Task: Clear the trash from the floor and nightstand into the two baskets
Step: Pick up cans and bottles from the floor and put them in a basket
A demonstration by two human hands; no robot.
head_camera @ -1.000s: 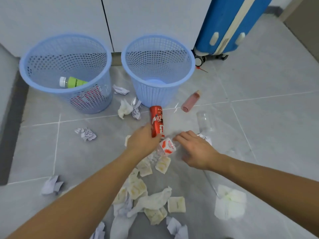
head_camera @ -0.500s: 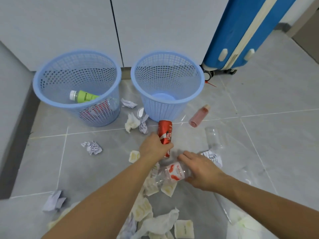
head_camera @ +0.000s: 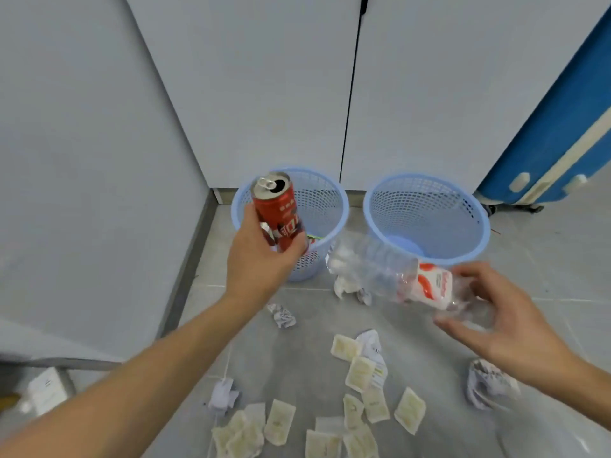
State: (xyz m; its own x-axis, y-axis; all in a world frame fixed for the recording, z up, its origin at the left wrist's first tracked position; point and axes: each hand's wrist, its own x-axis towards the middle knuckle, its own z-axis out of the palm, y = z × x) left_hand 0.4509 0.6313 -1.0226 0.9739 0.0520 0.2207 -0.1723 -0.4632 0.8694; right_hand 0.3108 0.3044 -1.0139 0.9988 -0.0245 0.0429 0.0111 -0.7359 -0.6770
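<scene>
My left hand (head_camera: 261,262) grips a red drink can (head_camera: 277,214), opened top up, held in the air in front of the left blue basket (head_camera: 325,196). My right hand (head_camera: 496,312) holds a clear plastic bottle (head_camera: 390,272) with a red-and-white label by its lower end; the bottle lies sideways in the air, just before the right blue basket (head_camera: 426,193). Both baskets stand on the grey tiled floor against white cabinet doors. Several crumpled papers (head_camera: 282,315) and several small yellowish packets (head_camera: 360,373) lie scattered on the floor below my hands.
A blue suitcase (head_camera: 562,133) leans at the far right behind the right basket. A grey wall panel runs along the left. More crumpled paper (head_camera: 489,386) lies at the right, and a white item (head_camera: 46,391) sits at the lower left.
Both hands have lifted off the floor: the left raised the red can up to the left basket, the right picked up the clear bottle. The camera has risen and tilted up.
</scene>
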